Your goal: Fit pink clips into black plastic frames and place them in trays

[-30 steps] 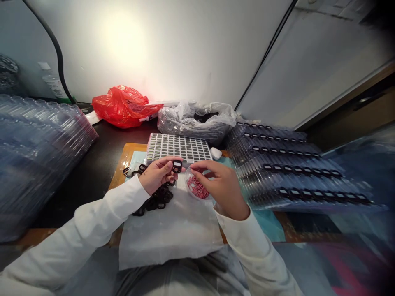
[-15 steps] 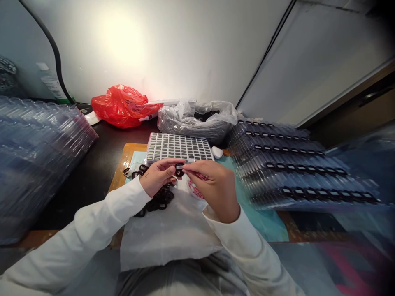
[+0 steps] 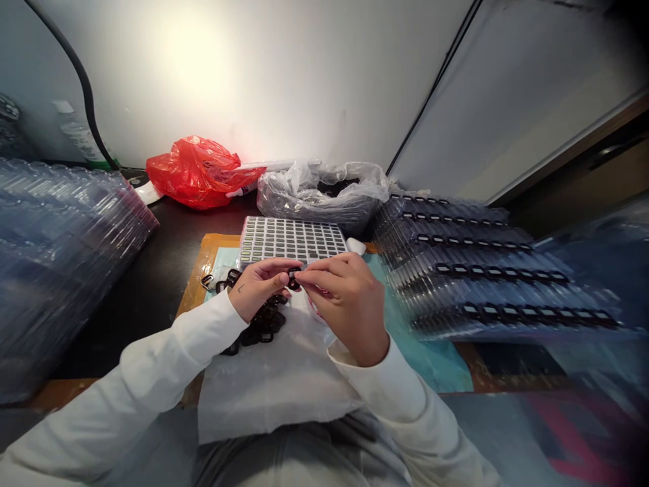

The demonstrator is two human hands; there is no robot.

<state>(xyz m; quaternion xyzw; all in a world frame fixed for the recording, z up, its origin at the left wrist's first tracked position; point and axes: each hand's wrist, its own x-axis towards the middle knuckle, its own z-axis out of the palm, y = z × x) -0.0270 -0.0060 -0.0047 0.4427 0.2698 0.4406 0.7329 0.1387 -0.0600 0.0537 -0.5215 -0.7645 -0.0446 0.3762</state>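
My left hand (image 3: 256, 287) is closed on a small black plastic frame-like part (image 3: 293, 278), held upright between thumb and fingers. At the part's right edge, my right hand (image 3: 347, 301) pinches with thumb and fingertips; what lies between them is too small to make out. Under and beside my left hand is a heap of similar black parts (image 3: 266, 323) on a whitish sheet (image 3: 274, 389). Behind my hands stands a white tray (image 3: 242, 238) with rows of small dark grey rectangular pieces. A dish with pink bits (image 3: 315, 310) is mostly hidden by my right hand.
Stacked clear plastic trays (image 3: 61, 264) rise on the left. More clear trays holding rows of black parts (image 3: 499, 274) stand on the right. At the back are a red plastic bag (image 3: 195, 172), a clear bag (image 3: 309, 196) with dark contents and a white rounded object (image 3: 355, 246).
My right fingertips have shifted slightly left, further over the black part, and the part has turned a little. My left hand keeps almost the same place.
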